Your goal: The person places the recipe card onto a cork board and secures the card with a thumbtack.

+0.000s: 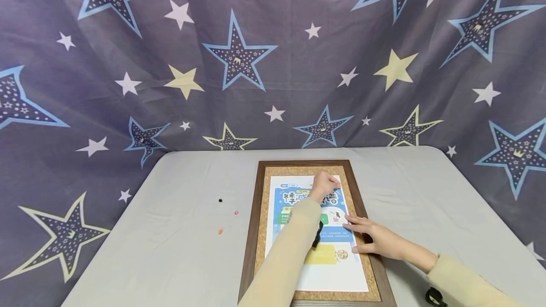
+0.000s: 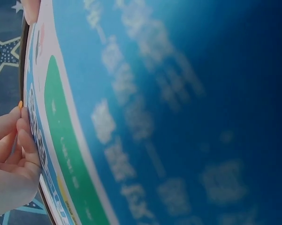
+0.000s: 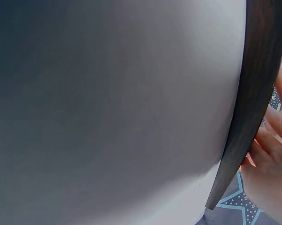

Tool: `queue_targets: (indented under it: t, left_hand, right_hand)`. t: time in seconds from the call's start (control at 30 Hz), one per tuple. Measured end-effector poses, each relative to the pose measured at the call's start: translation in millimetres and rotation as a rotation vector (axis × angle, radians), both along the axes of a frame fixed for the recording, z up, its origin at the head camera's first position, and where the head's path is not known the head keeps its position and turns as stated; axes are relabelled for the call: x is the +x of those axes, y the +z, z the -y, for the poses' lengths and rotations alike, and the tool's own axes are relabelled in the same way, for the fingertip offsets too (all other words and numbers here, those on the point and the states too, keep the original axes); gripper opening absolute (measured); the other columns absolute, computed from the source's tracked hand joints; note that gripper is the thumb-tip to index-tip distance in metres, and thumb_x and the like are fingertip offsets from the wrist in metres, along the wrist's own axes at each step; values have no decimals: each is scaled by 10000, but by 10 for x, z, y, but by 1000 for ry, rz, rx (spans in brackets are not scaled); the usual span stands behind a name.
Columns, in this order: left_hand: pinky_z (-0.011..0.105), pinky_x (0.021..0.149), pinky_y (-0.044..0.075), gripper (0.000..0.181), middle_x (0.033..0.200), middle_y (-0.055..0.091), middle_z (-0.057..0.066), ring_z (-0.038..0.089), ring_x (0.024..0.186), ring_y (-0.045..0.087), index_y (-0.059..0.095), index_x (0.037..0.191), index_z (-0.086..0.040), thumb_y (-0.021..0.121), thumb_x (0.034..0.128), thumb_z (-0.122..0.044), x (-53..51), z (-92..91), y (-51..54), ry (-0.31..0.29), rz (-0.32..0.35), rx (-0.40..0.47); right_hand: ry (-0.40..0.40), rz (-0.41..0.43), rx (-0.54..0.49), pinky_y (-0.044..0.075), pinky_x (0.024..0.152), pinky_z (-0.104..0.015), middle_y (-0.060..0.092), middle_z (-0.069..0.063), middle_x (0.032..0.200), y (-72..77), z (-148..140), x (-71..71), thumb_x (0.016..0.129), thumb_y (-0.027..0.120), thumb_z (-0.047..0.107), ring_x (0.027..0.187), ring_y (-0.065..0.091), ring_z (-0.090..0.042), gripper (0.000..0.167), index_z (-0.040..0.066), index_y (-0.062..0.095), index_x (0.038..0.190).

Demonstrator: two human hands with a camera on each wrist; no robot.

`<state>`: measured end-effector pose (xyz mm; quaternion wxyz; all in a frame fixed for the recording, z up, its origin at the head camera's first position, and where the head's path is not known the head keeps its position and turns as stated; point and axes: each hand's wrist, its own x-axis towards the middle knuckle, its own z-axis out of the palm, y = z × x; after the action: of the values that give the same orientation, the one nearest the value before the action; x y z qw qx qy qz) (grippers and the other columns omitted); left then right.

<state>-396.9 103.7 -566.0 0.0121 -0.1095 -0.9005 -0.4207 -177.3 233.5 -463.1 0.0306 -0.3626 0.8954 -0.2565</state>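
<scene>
A printed poster (image 1: 328, 276) with blue, green and yellow panels lies on a cork board (image 1: 375, 293) in a dark wooden frame (image 1: 251, 245). My left hand (image 1: 323, 185) reaches across to the poster's upper right corner. Between its thumb and fingertips it pinches a small orange pushpin (image 2: 20, 105); the pin's point is hidden. Lower down, my right hand (image 1: 381, 240) spreads its fingers over the frame's right side, fingertips resting on the poster's right edge. In the right wrist view, the right hand (image 3: 270, 150) shows beyond the frame's side bar (image 3: 258, 70).
Left of the board, a small black piece (image 1: 220, 200), a pink piece (image 1: 236, 212) and an orange piece (image 1: 220, 231) lie on the pale grey tablecloth (image 1: 170, 250). A star-patterned curtain (image 1: 277, 94) hangs behind the table.
</scene>
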Motion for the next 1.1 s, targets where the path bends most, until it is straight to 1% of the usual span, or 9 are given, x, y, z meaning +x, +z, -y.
queue_targets:
  t: [0.1, 0.37, 0.5, 0.67, 0.77, 0.87, 0.93, 1.0, 1.1]
  left_hand:
    - [235, 673, 449, 114, 647, 626, -66, 85, 667, 558, 701, 609, -199, 716, 718, -170, -32, -7, -38, -3, -1, -22]
    - [240, 735, 446, 186, 610, 574, -184, 21, 664, 531, 637, 535, -336, 764, 665, -297, -812, -236, -1031, 13, 1, -38]
    - [239, 729, 445, 206, 599, 558, -202, 13, 660, 524, 618, 520, -360, 760, 665, -325, -908, -256, -1143, 6, -7, -56]
    - [229, 696, 449, 144, 644, 607, -118, 63, 672, 550, 669, 577, -268, 741, 699, -244, -570, -184, -687, 15, 2, -93]
    - [214, 691, 447, 112, 689, 632, -71, 85, 681, 559, 688, 618, -202, 731, 716, -235, -194, -68, -174, -5, 37, -83]
    - [224, 717, 454, 111, 712, 643, -26, 117, 710, 574, 693, 632, -142, 717, 734, -177, 277, 69, 472, -19, 83, -78]
    - [232, 737, 457, 109, 713, 642, -14, 131, 726, 578, 690, 630, -121, 716, 734, -143, 476, 118, 750, -18, 113, -85]
    - [231, 736, 457, 114, 707, 640, -22, 131, 726, 577, 688, 625, -124, 719, 732, -145, 510, 127, 792, -16, 107, -96]
    - [217, 719, 456, 96, 721, 643, -63, 109, 720, 576, 695, 647, -165, 732, 721, -214, 291, 75, 497, -21, 97, -122]
  right_hand:
    - [3, -15, 0, 371, 855, -542, 408, -240, 1297, -8, 0, -1, 805, 607, 371, 1161, 374, -420, 568, -13, 514, 1212]
    - [9, -36, 3, 380, 847, -537, 415, -240, 1291, -20, -6, -7, 804, 607, 375, 1152, 384, -419, 566, -12, 518, 1209]
    - [7, -33, 5, 379, 848, -538, 415, -240, 1292, -13, -3, -5, 802, 609, 372, 1154, 382, -421, 567, -12, 518, 1209]
    - [3, -24, 7, 375, 851, -542, 409, -238, 1297, -7, 0, -1, 802, 608, 373, 1159, 375, -423, 571, -11, 513, 1215]
    - [4, -23, 3, 374, 851, -543, 407, -239, 1299, -7, -1, 2, 803, 607, 372, 1160, 374, -423, 571, -12, 512, 1215]
    - [5, -32, 0, 376, 849, -542, 411, -241, 1294, -7, -3, 5, 802, 609, 372, 1155, 381, -421, 567, -14, 518, 1208]
    - [5, -33, -1, 377, 847, -542, 412, -241, 1293, -7, -4, 5, 802, 610, 371, 1154, 383, -419, 566, -14, 519, 1207]
    - [5, -32, -1, 375, 848, -545, 411, -241, 1294, -7, -3, 5, 802, 609, 371, 1155, 382, -420, 566, -13, 518, 1208]
    - [2, -18, -1, 367, 853, -549, 404, -238, 1301, -7, -1, 2, 802, 609, 373, 1162, 372, -420, 570, -10, 515, 1213]
